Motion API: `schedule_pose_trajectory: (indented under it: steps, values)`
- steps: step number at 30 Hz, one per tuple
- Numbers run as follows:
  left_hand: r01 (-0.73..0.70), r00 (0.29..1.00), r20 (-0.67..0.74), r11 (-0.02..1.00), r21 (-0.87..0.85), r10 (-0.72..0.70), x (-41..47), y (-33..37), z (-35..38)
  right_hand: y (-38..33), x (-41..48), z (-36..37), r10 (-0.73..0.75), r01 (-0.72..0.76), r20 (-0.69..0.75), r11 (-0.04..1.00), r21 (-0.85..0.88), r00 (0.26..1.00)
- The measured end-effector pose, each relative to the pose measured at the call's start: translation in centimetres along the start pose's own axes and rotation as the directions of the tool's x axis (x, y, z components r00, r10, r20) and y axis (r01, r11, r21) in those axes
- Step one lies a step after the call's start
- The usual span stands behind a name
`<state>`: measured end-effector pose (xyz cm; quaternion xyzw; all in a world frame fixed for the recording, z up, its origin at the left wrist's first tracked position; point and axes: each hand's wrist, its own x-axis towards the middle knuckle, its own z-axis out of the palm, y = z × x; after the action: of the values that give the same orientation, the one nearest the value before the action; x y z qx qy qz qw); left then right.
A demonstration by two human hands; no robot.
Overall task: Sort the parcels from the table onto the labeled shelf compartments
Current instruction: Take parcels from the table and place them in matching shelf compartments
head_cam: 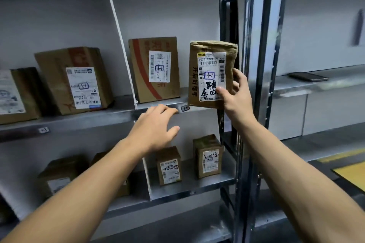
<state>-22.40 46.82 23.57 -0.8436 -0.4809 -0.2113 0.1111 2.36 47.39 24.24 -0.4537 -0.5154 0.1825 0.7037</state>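
**Soft paper mailer pinched above the shelf-edge tag**

Gripped the brown mailer (212, 74) in the right hand (235, 94), thumb pressed on the lower right of the front, fingers curled round the right edge to the back. Held it upright just above and right of the shelf-edge tag (185, 108), bottom edge about level with that tag. Could not tell whether resting on the shelf or clear of it. Spread the left hand (156, 128) just left of and below the tag, fingers relaxed and apart, holding nothing. Could not make out contact with the metal lip.

Judged it light and pliable: thin kraft paper, creased all over, top folded down and puffed, flat rather than boxy. Expected buckling under a one-corner pinch, so favoured a hold along a side edge at mid-height, or support under the bottom. Read the paper as matte and grippy. Read the white shipping label as glossier, printed with barcodes and overwritten in black marker.

Noted, up and left of the tag, a stiff corrugated carton (154, 69) with a red stripe and square edges, standing on the dull grey steel shelf (118, 113). Noted, further left of the tag, a thin white divider (122, 45) slanting upward.
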Motion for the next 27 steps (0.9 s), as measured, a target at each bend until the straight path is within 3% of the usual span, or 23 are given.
schedule_pose_trajectory:
  steps: [5,15,27]
  values:
    - [-0.031,0.997,-0.071,1.0,-0.006,0.03,3.2,-0.2,0.0,1.3,5.0,0.9,-0.023,0.024,0.023,0.999,-0.042,0.999]
    - [0.014,0.997,-0.076,0.999,0.036,-0.011,7.0,-0.9,0.9,4.5,11.1,2.4,0.024,-0.005,0.171,0.994,-0.111,0.985]
    - [-0.003,0.994,-0.112,0.997,-0.08,-0.005,8.8,-0.5,2.1,6.0,13.7,1.5,0.043,0.036,0.243,0.949,-0.313,0.969]
